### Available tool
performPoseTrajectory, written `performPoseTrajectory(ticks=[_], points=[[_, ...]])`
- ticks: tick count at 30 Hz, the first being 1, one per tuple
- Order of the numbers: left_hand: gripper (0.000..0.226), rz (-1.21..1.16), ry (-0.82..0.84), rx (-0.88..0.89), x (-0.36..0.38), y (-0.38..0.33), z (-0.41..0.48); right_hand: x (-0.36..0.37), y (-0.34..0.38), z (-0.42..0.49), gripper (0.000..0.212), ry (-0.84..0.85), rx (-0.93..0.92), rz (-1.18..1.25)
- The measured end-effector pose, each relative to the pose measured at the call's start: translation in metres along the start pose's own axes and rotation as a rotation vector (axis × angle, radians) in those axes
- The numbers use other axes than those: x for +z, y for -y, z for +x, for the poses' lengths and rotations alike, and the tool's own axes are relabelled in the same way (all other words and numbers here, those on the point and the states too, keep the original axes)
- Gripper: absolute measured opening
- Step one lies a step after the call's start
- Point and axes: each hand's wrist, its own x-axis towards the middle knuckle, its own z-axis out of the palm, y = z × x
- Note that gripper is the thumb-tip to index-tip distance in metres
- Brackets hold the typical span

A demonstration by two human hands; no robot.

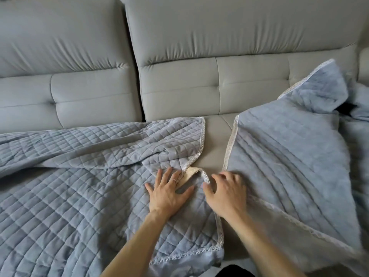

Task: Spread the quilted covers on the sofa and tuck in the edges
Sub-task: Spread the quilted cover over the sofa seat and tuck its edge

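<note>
Two blue quilted covers with lace trim lie on a grey sofa (214, 148). The left cover (69, 186) is rumpled, with a fold near its right edge showing a beige underside. The right cover (289, 156) is bunched up against the backrest at the right. My left hand (167, 192) lies flat on the left cover with fingers spread, beside the folded edge. My right hand (225, 192) is open with curled fingers, its fingertips at the left cover's trimmed edge, over the gap between the covers.
The sofa's grey back cushions (219, 47) rise behind the seat. A strip of bare seat shows between the two covers. A dark shape (235, 271) sits at the bottom edge, below the seat front.
</note>
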Motion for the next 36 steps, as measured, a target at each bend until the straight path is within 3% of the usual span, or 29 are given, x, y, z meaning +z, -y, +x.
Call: performPoseTrajectory(ticks=[3, 6, 10, 13, 17, 21, 23, 25, 27, 29, 31, 33, 36], points=[[0.079, -0.11, -0.025, 0.134, -0.021, 0.021, -0.016, 0.007, 0.029, -0.018, 0.049, 0.13, 0.01, -0.05], [0.078, 0.051, -0.157, 0.196, -0.034, 0.044, -0.059, 0.007, 0.035, -0.023, 0.035, 0.147, 0.016, 0.023], [0.099, 0.314, -0.018, 0.314, -0.023, 0.064, -0.1, -0.002, 0.028, -0.026, 0.041, 0.201, 0.125, 0.048], [0.074, 0.393, -0.098, 0.473, -0.018, 0.063, -0.094, -0.015, 0.024, -0.03, 0.046, 0.209, 0.115, -0.068], [0.033, 0.311, -0.065, 0.632, -0.032, 0.043, -0.101, -0.029, 0.011, -0.021, 0.046, 0.215, 0.162, -0.132], [0.026, 0.32, 0.277, 0.614, -0.04, 0.015, -0.121, -0.041, -0.038, -0.016, 0.058, 0.23, 0.239, -0.297], [0.041, 0.361, 0.421, 0.626, -0.038, 0.004, -0.123, -0.046, -0.068, -0.01, 0.076, 0.278, 0.314, -0.363], [0.059, 0.225, 0.477, 0.507, -0.041, -0.005, -0.113, -0.048, -0.082, 0.001, 0.088, 0.349, 0.372, -0.351], [0.053, 0.116, 0.347, 0.455, -0.042, -0.018, -0.092, -0.047, -0.077, 0.01, 0.083, 0.331, 0.385, -0.344], [0.036, 0.106, 0.075, 0.483, -0.038, -0.031, -0.062, -0.044, -0.063, 0.016, 0.066, 0.196, 0.33, -0.336], [0.043, 0.106, -0.081, 0.418, -0.03, -0.038, -0.037, -0.032, -0.049, 0.018, 0.057, 0.132, 0.218, -0.273], [0.057, 0.145, -0.056, 0.309, -0.023, -0.042, -0.019, -0.014, -0.041, 0.014, 0.059, 0.164, 0.145, -0.163], [0.063, 0.142, 0.111, 0.266, -0.015, -0.042, -0.005, 0.009, -0.043, 0.005, 0.063, 0.141, 0.125, -0.1]])
